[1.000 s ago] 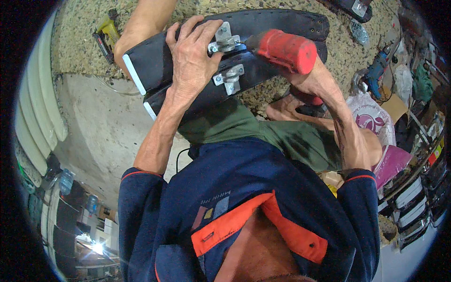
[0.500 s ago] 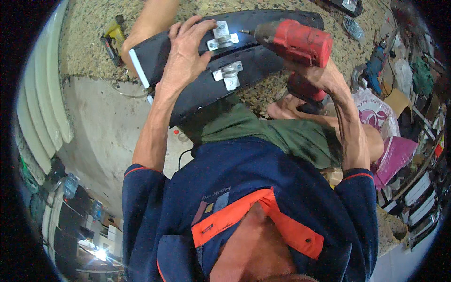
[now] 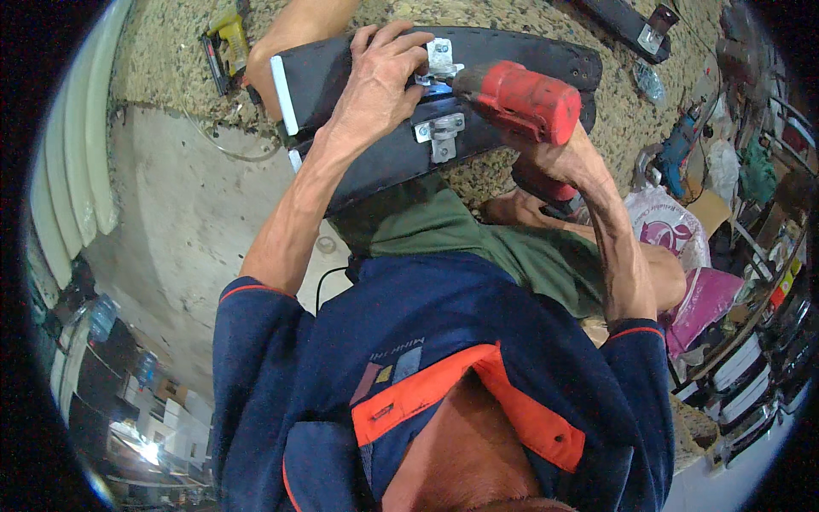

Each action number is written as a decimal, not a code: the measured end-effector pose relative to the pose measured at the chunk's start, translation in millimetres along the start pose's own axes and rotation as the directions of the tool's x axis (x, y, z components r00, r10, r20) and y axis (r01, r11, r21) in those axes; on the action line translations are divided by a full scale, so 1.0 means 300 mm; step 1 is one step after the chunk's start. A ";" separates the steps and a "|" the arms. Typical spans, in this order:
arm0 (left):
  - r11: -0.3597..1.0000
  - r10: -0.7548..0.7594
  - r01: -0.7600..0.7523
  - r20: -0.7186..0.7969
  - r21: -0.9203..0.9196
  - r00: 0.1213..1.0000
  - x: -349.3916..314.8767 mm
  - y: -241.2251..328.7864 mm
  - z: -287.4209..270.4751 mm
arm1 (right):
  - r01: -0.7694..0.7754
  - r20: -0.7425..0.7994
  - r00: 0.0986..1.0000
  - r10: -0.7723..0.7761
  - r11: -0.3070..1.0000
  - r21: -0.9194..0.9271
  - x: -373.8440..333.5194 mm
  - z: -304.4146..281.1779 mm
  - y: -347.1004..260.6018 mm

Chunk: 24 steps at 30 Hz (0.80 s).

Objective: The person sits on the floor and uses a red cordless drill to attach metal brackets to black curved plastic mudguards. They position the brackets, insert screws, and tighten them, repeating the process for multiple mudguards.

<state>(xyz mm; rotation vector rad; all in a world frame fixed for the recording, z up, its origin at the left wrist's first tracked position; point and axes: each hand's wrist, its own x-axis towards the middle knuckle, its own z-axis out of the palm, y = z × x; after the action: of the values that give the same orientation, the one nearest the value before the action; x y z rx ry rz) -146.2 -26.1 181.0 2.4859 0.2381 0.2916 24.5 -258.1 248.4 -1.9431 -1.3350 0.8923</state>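
My right hand (image 3: pixel 559 158) is wrapped round the handle of a red cordless drill (image 3: pixel 537 102). The drill's dark nose points left, with its tip at a silver metal bracket (image 3: pixel 440 58) on the upper of two curved black panels (image 3: pixel 529 55). My left hand (image 3: pixel 380 81) lies over the upper panel, its curled fingers and thumb at the bracket's left side, covering part of it. A bluish light falls beside the bit. A second bracket (image 3: pixel 442 136) sits on the lower black panel (image 3: pixel 375 175). White strips (image 3: pixel 284 96) edge the panels' left ends.
On the speckled stone surface lie a yellow-and-black tool (image 3: pixel 229 43) at the left and another dark part with a bracket (image 3: pixel 631 30) at the far right. A blue power tool (image 3: pixel 678 145), plastic bags (image 3: pixel 670 222) and clutter fill the right side. Pale long pieces (image 3: pixel 81 162) stand at the left.
The drill has moved slightly left and down, bringing its tip to the upper bracket. My left hand's fingers have curled in at that bracket. The panels sit further right in view.
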 end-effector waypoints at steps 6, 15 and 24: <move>0.999 0.010 -0.010 0.008 0.035 1.000 -0.002 -0.007 0.002 | -0.262 0.136 0.950 0.282 0.954 -0.145 -0.002 0.017 -0.003; 0.999 -0.023 0.024 -0.046 0.022 0.999 -0.003 0.006 0.014 | 0.024 0.032 0.999 -0.019 0.990 -0.138 -0.022 0.005 -0.018; 0.997 -0.036 0.035 0.016 0.071 0.999 -0.001 0.008 0.005 | 0.134 0.069 0.990 -0.124 0.976 -0.169 0.051 -0.009 -0.049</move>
<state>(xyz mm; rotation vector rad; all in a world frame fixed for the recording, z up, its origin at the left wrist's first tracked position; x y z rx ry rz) -145.8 -28.8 181.4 2.5503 0.2895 0.2513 22.8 -239.5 258.7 -1.9453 -1.6010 0.7977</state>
